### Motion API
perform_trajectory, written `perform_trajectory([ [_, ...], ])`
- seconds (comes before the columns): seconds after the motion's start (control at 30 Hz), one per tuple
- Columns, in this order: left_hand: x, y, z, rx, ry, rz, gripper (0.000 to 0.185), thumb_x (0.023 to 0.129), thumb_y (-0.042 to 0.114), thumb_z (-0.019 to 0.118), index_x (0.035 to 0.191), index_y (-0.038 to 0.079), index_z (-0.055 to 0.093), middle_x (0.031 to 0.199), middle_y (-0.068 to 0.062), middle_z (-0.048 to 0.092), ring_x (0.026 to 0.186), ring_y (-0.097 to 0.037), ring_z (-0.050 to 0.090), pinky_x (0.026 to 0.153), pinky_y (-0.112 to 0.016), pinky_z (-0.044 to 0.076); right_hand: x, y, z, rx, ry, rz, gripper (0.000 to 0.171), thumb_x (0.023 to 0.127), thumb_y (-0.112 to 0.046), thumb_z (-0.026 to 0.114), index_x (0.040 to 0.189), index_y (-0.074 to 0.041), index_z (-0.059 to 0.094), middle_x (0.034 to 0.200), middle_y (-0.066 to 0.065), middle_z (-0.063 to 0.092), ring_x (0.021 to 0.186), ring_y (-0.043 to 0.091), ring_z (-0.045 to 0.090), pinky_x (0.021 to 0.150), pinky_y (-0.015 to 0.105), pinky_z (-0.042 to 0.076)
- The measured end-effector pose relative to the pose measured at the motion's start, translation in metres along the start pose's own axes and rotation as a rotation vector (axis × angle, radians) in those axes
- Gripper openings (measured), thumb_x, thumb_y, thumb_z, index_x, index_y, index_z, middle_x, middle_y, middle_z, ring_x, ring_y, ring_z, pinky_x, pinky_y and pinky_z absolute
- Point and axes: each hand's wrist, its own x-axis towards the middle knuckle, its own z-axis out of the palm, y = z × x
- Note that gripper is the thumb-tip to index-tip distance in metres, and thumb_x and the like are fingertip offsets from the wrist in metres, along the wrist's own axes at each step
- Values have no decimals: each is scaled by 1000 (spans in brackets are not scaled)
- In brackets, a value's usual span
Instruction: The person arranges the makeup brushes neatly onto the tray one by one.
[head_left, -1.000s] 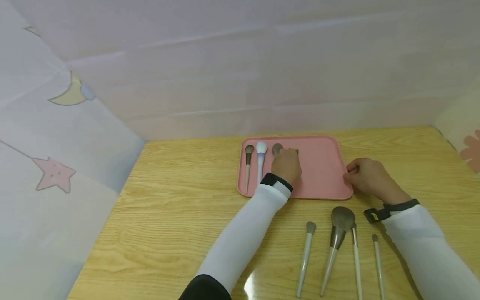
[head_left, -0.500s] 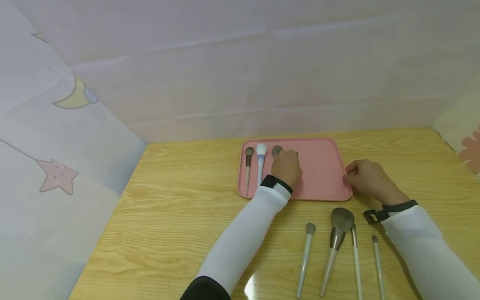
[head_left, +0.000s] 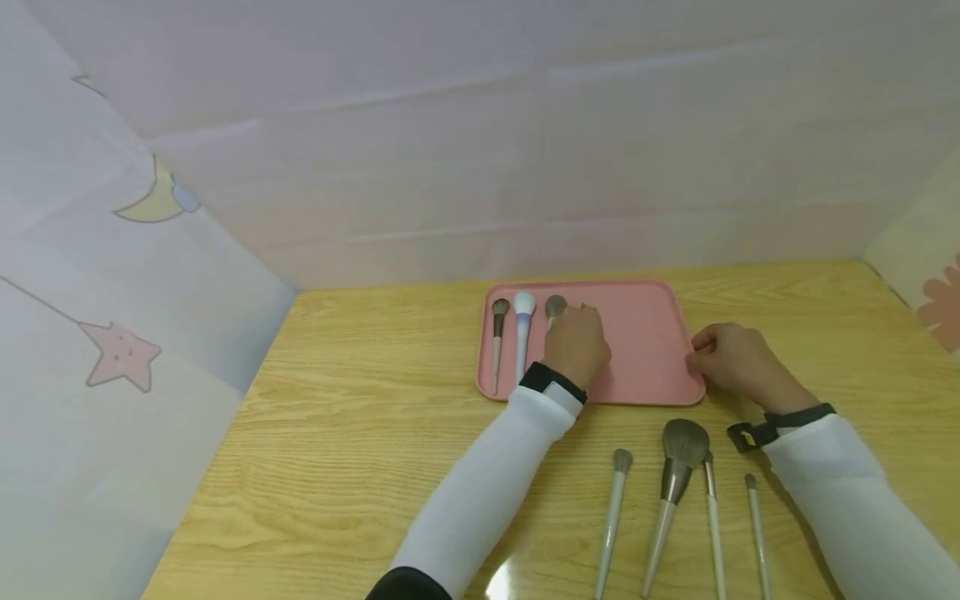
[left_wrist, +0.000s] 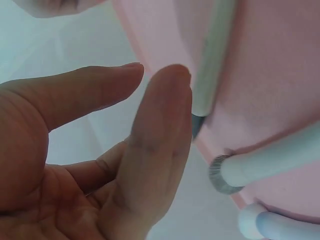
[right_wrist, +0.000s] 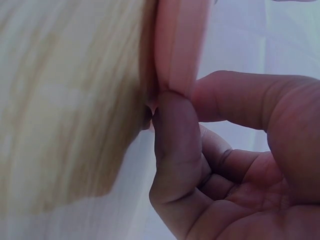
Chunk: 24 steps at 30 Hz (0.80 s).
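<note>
Head view: wooden table [head_left: 360,433], bearing at 12 o'clock a pink tray [head_left: 645,333] and at 5 o'clock four loose brushes, among them a large powder brush [head_left: 675,475]. Tray contents, from its 9 o'clock side: brown-tipped brush [head_left: 497,333], white-and-blue brush [head_left: 522,329], grey-handled brush [head_left: 555,305], the last lying just beside the left hand [head_left: 576,343], at about its 11 o'clock. Left wrist view: fingers [left_wrist: 160,130] straight and relaxed, nothing held; the grey-handled brush [left_wrist: 212,65] lies flat on the tray at their 2 o'clock, fingertip next to its ferrule, whether touching cannot be told. Right hand [head_left: 731,360]: pinches the tray's 3 o'clock rim; right wrist view shows thumb [right_wrist: 172,135] and a finger closed on the pink edge [right_wrist: 180,45]. Handling note, as judgement: the right hand's pinch should stay firm so the tray does not slide; the left hand should withdraw straight towards 6 o'clock, clear of the handles, so the laid row stays parallel. Against the frame a second earlier: the left hand has drawn slightly back towards 6 o'clock, uncovering more of the grey-handled brush's head; the right hand's pinch and the four table brushes are unchanged.
</note>
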Motion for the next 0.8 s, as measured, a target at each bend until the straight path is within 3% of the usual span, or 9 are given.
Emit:
perform_trajectory([
  [0.1, -8, 2, -3, 7, -18, 0, 45, 99, 26, 68, 140, 7, 66, 92, -1, 79, 61, -10, 64, 46, -24, 51, 1, 0, 2, 7, -5, 2, 38, 95, -15, 65, 115, 17, 63, 92, 23, 71, 78, 25, 64, 62, 30, 48],
  [0.2, -17, 2, -6, -21, -34, 19, 39, 100, 32, 70, 131, 8, 72, 84, 1, 78, 54, -7, 58, 44, -24, 48, 2, -1, 3, 9, -10, 5, 38, 95, -16, 64, 115, 17, 63, 92, 22, 71, 78, 25, 64, 63, 30, 48],
  [0.33, -31, -3, -7, -89, -38, 67, 23, 100, 35, 73, 97, 12, 73, 73, 2, 68, 53, -8, 52, 45, -24, 45, 3, -2, 2, 6, -9, 1, 38, 95, -15, 65, 115, 17, 63, 92, 23, 71, 78, 26, 64, 63, 30, 48],
  [0.57, -57, -12, -3, -112, 0, 136, 27, 99, 36, 75, 96, 9, 70, 77, 0, 67, 54, -6, 52, 43, -20, 39, 5, -1, -1, -10, -18, -3, 40, 95, -16, 65, 117, 18, 62, 93, 23, 71, 79, 27, 63, 63, 30, 48],
  [0.8, -75, -20, 0, -147, -23, 164, 25, 98, 35, 76, 96, 10, 72, 76, 2, 65, 54, -6, 51, 45, -19, 39, 5, -1, 0, -9, -7, -3, 41, 94, -16, 65, 116, 17, 63, 92, 22, 71, 79, 26, 64, 63, 30, 49],
])
